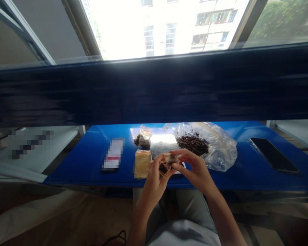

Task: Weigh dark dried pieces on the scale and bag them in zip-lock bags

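Pale shirt (186, 235) seen nearest | small bag (171, 160) gripped by curled left hand (156, 174), pinched by nearly closed right hand (195, 166) | dark pieces (193, 145) heaped against clear plastic (222, 155)

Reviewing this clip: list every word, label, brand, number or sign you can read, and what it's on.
None can be read.
Phone-shaped object on the blue table: pixelated, unreadable.
Dark strip at far left: pixelated, unreadable.
Small held bag: any print too blurred.
Dark phone at right: no legible characters.
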`<state>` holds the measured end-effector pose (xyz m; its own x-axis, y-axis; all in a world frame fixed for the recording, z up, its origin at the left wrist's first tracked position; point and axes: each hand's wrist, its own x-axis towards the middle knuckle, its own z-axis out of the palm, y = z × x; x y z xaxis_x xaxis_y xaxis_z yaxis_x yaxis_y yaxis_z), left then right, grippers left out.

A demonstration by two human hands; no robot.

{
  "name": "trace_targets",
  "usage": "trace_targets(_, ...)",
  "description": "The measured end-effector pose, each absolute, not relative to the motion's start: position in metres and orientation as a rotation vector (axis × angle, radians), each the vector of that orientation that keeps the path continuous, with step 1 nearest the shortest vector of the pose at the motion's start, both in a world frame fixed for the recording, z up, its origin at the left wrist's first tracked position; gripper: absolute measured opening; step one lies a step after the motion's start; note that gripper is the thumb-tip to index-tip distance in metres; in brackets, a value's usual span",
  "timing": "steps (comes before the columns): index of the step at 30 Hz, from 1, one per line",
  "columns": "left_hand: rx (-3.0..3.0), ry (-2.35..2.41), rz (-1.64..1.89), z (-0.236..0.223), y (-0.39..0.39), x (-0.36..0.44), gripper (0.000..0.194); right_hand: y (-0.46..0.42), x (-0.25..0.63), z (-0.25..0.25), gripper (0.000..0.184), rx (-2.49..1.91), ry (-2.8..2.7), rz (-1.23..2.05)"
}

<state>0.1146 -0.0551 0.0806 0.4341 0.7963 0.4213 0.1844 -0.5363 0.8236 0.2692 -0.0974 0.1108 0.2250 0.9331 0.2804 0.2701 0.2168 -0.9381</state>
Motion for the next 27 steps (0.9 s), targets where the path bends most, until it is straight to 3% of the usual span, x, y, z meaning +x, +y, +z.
trace_targets(9,2.203,0.746,1.389,0.092,-0.051,0.113,0.007,-0.096,0.267,0.113,0.025,-1.218,-1.329,0.713)
trace_targets(27,2.168,0.802,1.441,0.093,-0.045,0.116,0.015,-0.093,0.273,0.121,0.024,-1.229,-1.394,0.651)
